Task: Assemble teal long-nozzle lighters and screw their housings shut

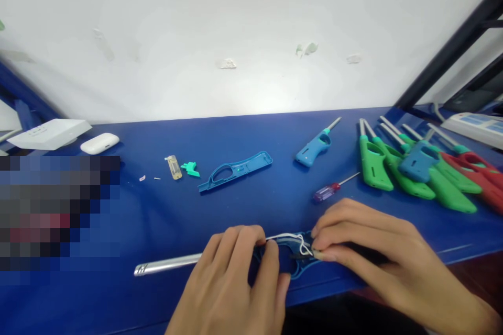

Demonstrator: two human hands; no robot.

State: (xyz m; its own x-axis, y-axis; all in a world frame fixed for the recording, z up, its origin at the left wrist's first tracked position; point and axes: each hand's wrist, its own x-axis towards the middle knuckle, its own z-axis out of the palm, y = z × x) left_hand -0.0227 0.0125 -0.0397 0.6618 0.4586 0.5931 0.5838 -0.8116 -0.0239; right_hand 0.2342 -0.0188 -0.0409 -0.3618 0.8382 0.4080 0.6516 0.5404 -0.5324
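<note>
A blue lighter half-shell [293, 256] with a silver metal nozzle tube [168, 265] lies at the near edge of the blue table [137, 209]. A white wire [293, 239] loops over its open inside. My left hand [236, 282] presses down on the shell where the tube joins it, fingers curled. My right hand [365, 246] pinches the shell's handle end, fingertips at the wire.
Farther back lie the other blue half-shell [236, 170], a teal trigger [190, 168], a small clear fuel cell [173, 167], a whole blue lighter [316, 145] and a purple-red screwdriver [332, 189]. Several green, blue and red lighters [424, 170] are piled at right. White earbud case [99, 143] at left.
</note>
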